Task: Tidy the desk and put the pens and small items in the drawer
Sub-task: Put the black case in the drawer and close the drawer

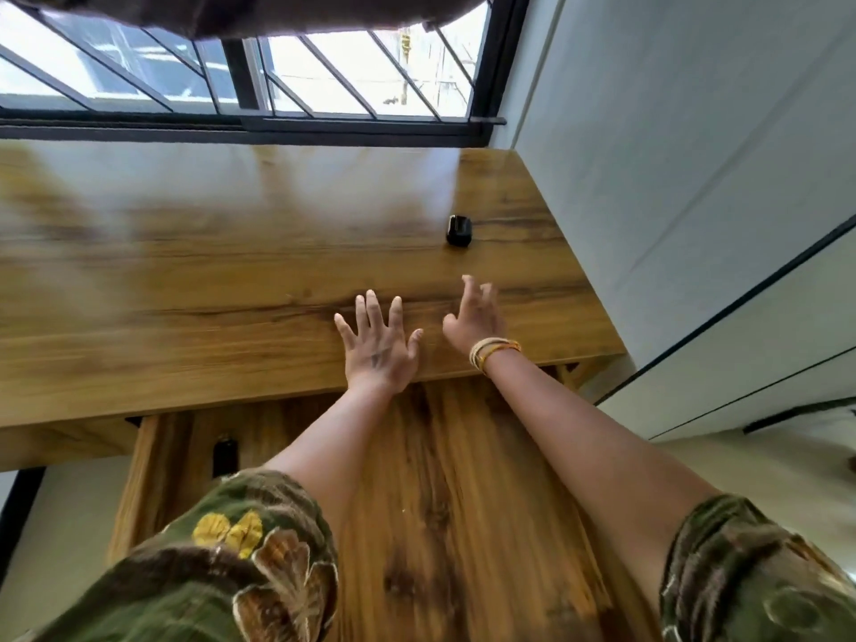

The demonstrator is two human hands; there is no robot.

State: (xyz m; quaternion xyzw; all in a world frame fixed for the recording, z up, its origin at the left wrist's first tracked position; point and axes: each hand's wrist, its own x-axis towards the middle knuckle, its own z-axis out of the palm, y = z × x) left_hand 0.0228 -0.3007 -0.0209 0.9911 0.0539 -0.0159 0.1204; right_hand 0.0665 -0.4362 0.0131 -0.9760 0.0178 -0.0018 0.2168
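A small black item (458, 230) lies on the wooden desk (185, 280) near its right end. My right hand (475, 319) hovers just short of that item, fingers spread and empty. Flat on the desk's front edge rests my left hand (377, 345), its fingers apart and holding nothing. Below the desk top the wooden drawer (440, 479) stands pulled out under my arms. A dark, narrow item (224, 456) lies in the drawer's left part, partly hidden by my left sleeve.
A barred window (278, 71) runs along the desk's far edge, with a dark curtain (231, 11) above it. A pale wall (671, 155) and cabinet fronts (764, 354) close off the right side. Floor shows at lower left.
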